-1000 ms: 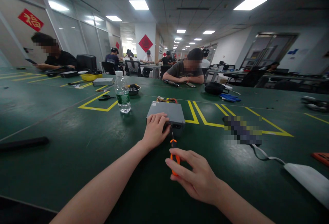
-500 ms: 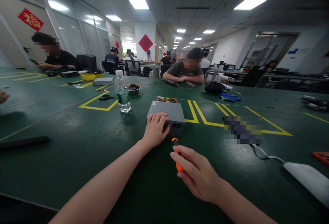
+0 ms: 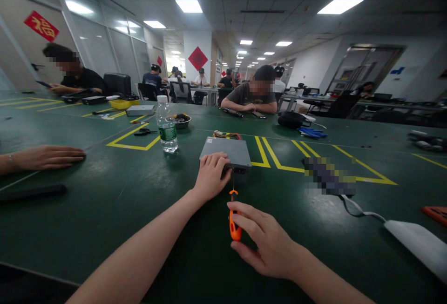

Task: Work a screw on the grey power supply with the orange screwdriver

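Observation:
A grey metal computer power supply (image 3: 232,152) sits on the green table, its bundle of coloured cables (image 3: 226,135) at the far side. My left hand (image 3: 212,173) rests over its near left corner, fingers bent over the top and thumb at the near face, gripping it. Between the fingers of my right hand (image 3: 265,239) is an orange and black screwdriver (image 3: 235,227). Its shaft points away from me, toward the near face of the power supply beside my left thumb. Whether the tip sits in a screw is too small to tell.
A water bottle (image 3: 167,129) stands left of the power supply, near a metal bowl (image 3: 183,121) and black pliers (image 3: 145,131). Another person's hand (image 3: 52,157) lies on the table at left. To the right are blue gloves (image 3: 312,132) and a white device (image 3: 415,243) with a cable.
The screwdriver handle has swung slightly left and toward me, and my right fingers have loosened around it. My left hand stays put. Another person's hand has come onto the table at left.

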A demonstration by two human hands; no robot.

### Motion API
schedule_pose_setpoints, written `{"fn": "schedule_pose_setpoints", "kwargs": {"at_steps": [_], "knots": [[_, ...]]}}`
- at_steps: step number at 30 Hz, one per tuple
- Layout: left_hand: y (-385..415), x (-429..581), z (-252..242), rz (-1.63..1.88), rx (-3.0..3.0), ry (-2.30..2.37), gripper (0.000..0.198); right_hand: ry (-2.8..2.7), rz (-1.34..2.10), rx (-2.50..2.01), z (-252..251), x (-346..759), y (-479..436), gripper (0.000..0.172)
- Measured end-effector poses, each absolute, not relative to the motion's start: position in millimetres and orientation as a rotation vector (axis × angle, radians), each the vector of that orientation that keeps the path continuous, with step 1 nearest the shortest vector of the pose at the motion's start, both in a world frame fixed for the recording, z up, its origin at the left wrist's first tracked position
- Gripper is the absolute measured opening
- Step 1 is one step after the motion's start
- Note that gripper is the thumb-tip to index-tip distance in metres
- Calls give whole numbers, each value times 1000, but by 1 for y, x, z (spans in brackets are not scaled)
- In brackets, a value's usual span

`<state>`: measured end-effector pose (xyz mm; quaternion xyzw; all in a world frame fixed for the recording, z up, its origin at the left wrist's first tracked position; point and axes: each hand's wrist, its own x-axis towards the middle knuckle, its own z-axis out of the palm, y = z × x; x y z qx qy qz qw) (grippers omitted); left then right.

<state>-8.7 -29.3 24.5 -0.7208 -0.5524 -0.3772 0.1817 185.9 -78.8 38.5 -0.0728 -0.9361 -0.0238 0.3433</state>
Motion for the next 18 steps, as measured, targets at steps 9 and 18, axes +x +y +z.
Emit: {"fn": "schedule_pose_setpoints", "kwargs": {"at_steps": [9,18], "knots": [[-30,-8,25,-1060,-2037,-1578,18,-2435,-176,-153,39,181,-77,24],[-29,-9,24,-1062,-2038,-1572,18,-2499,-20,-209,42,185,-80,32]]}}
